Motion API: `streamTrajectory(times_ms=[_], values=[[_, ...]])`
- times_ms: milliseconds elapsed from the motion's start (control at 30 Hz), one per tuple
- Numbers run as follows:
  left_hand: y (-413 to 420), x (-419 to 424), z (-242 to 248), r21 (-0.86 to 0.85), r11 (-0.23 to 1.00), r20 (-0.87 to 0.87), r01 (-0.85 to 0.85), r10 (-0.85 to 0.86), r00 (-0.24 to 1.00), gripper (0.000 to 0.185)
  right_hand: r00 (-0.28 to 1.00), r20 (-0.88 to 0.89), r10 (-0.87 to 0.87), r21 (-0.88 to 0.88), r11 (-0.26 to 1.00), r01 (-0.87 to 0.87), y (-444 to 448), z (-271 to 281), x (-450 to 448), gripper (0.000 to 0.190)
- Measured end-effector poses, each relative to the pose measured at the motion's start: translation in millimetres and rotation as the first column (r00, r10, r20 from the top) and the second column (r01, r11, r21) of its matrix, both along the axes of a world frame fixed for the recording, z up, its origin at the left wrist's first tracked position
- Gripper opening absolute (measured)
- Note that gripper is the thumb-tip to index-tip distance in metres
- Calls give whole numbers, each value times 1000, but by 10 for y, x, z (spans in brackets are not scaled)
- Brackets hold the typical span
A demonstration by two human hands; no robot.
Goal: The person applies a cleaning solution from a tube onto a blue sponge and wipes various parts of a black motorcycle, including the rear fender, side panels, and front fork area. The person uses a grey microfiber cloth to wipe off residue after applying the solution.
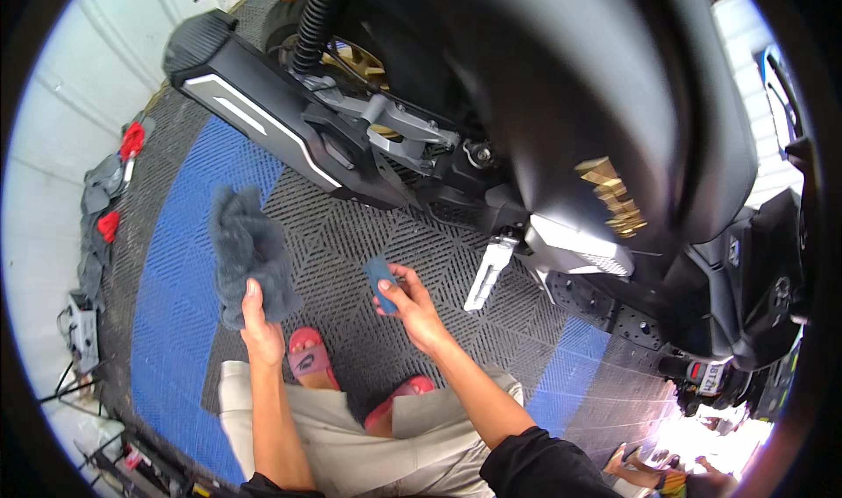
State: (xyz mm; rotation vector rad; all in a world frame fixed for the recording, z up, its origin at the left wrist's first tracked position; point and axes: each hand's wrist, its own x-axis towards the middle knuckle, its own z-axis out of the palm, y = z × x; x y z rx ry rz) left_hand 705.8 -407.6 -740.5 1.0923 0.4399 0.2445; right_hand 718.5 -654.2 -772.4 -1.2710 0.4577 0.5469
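A bunched dark grey plush cloth [253, 255] hangs from my left hand [263, 337], its thumb pressed over the near edge. My right hand [414, 307] pinches a small blue block [381, 284], perhaps a sponge or applicator pad, between thumb and fingers. Both hands are in the air, apart from the scooter. Ahead stands a black motor scooter [566, 103] with gold lettering on its side panel. Its black exhaust silencer [263, 130], with a white trim line, lies beyond the cloth. A silver folding footpeg [492, 271] sticks out to the right of my right hand.
Grey and blue slatted tiles [177, 287] cover the floor. Grey and red cloths [105, 195] lie along the white wall at left. A metal box [82, 333] and a thin black stand are below them. At lower right another person's legs [631, 472] show, near another vehicle [707, 376].
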Motion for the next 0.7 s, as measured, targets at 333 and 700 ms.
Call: streamTrajectory(times_ms=[333, 700], values=[[-504, 910, -305, -146, 979, 490, 140, -51, 870, 46, 626, 738, 251, -602, 664, 444, -59, -380, 392, 67], [54, 1041, -367, -271, 951, 355, 151, -47, 934, 47, 692, 625, 361, -680, -184, 710, 330, -451, 1140, 75]])
